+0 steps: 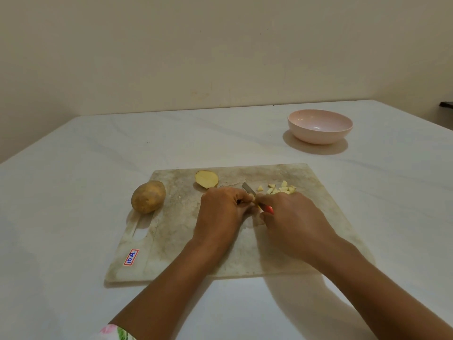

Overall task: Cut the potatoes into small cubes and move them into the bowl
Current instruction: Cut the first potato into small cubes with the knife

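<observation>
White tabletop [73, 168] meets a beige wall [220, 45]. Near its front edge lies the cutting board [183, 241]. Over the board's middle my left hand [220, 212] curls, and I cannot tell what it holds; my right hand [291, 222] grips the knife [248, 188] by its red handle. The pink bowl [320, 130] stands toward the tabletop's far right corner. A whole potato [148, 197] sits at the board's far left corner, a half potato [206, 179] by its far edge, cubes [282, 189] just right of the blade.

Cannot make out the piece under the left hand [220, 209], the knife [248, 188] handle inside the right hand [291, 217], or the sleeve [115, 333] beyond 6 o'clock.
</observation>
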